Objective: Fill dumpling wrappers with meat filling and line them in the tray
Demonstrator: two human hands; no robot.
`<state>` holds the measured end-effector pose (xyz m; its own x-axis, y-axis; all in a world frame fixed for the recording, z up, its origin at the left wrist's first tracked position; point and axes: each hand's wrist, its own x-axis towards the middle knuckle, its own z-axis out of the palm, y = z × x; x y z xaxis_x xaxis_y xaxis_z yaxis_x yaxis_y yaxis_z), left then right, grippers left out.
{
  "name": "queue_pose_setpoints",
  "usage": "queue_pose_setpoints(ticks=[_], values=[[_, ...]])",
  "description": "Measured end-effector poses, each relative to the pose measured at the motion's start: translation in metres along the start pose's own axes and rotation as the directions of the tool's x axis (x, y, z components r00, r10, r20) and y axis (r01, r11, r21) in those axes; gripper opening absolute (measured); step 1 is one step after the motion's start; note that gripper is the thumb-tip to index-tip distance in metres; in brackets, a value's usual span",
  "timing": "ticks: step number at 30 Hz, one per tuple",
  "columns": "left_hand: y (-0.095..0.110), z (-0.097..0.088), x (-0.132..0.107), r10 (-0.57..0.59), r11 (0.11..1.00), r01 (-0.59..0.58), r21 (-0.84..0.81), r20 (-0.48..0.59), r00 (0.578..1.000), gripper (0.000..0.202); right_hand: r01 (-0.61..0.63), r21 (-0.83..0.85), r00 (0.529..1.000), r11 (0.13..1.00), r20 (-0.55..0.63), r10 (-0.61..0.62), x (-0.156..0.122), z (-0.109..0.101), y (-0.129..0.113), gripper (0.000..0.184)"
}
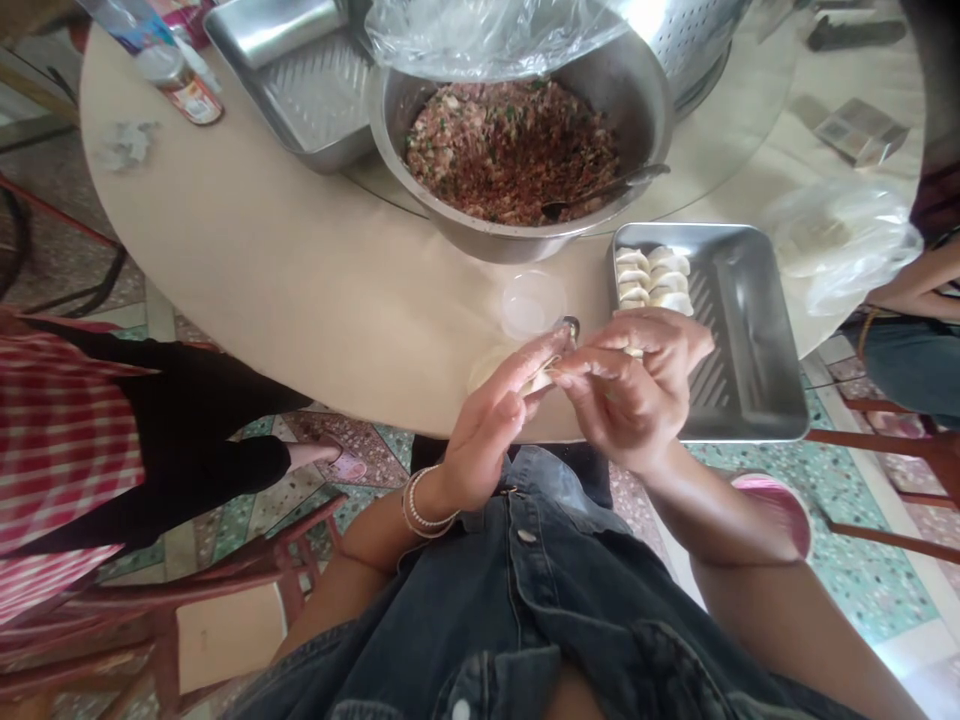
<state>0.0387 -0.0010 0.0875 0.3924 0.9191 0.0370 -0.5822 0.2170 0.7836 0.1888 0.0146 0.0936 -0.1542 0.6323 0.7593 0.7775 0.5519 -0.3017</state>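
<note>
While close together, left hand (486, 425) around a dumpling (539, 379), right hand (636, 392) in a curled pinch at its edge.

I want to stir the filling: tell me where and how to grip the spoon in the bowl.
Probably pinch the spoon's handle end, coming from the right: it juts past the metal bowl's rim, while the head rests in the filling.

From far off, I am seeing a jar (196, 98) sitting at the left side of the table (300, 280), with a crumpled scrap (129, 145) lying near it. A small box (861, 132) is resting on the right. Someone in red checks (67, 430) is showing at the left, near a brown chair (161, 640) on speckled floor (862, 575).
</note>
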Motion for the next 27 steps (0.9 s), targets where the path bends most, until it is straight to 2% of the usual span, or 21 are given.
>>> queue_pose_setpoints(ticks=[3, 6, 9, 12, 15, 18, 20, 23, 24, 27], values=[[0.001, -0.006, 0.000, -0.004, 0.998, 0.003, 0.064, 0.018, 1.000, 0.035, 0.010, 0.022, 1.000, 1.000, -0.025, -0.010, -0.001, -0.003, 0.003, 0.030], [0.003, -0.011, 0.000, 0.001, 0.995, -0.003, 0.104, 0.013, 1.000, 0.037, 0.015, -0.029, 0.998, 0.999, 0.058, -0.013, -0.003, -0.007, 0.005, 0.051], [0.003, -0.013, 0.001, -0.042, 0.998, 0.041, 0.042, 0.015, 0.999, 0.045, 0.021, -0.093, 0.991, 0.995, 0.136, -0.008, -0.004, -0.007, 0.004, 0.046], [-0.006, -0.009, 0.003, -0.058, 0.997, 0.059, -0.048, 0.030, 0.998, 0.056, -0.050, -0.066, 0.996, 0.997, 0.075, 0.055, -0.005, -0.002, 0.002, 0.030], [-0.021, 0.000, 0.002, -0.031, 0.998, 0.033, -0.054, 0.039, 0.999, 0.071, -0.137, -0.007, 0.990, 0.991, -0.027, 0.137, -0.005, 0.004, 0.001, 0.015], [-0.029, 0.009, -0.001, -0.008, 0.998, 0.009, -0.060, 0.026, 1.000, 0.077, -0.161, 0.029, 0.987, 0.986, -0.016, 0.162, -0.006, 0.007, 0.000, 0.011], [-0.029, 0.013, -0.003, 0.013, 0.998, -0.012, -0.063, 0.009, 1.000, 0.074, -0.151, 0.079, 0.988, 0.985, 0.042, 0.148, -0.006, 0.007, 0.001, 0.016], [-0.025, 0.014, -0.003, 0.036, 0.998, -0.035, -0.056, 0.019, 0.999, 0.073, -0.141, 0.126, 0.987, 0.982, 0.091, 0.130, -0.004, 0.005, 0.002, 0.038], [-0.025, 0.013, -0.003, 0.040, 0.998, -0.039, -0.045, 0.026, 0.999, 0.073, -0.135, 0.127, 0.988, 0.983, 0.091, 0.124, -0.003, 0.004, 0.002, 0.040], [-0.029, 0.008, -0.001, 0.083, 0.996, -0.084, 0.018, 0.055, 0.995, 0.075, -0.111, 0.137, 0.992, 0.984, 0.076, 0.101, -0.001, 0.003, 0.003, 0.025]])
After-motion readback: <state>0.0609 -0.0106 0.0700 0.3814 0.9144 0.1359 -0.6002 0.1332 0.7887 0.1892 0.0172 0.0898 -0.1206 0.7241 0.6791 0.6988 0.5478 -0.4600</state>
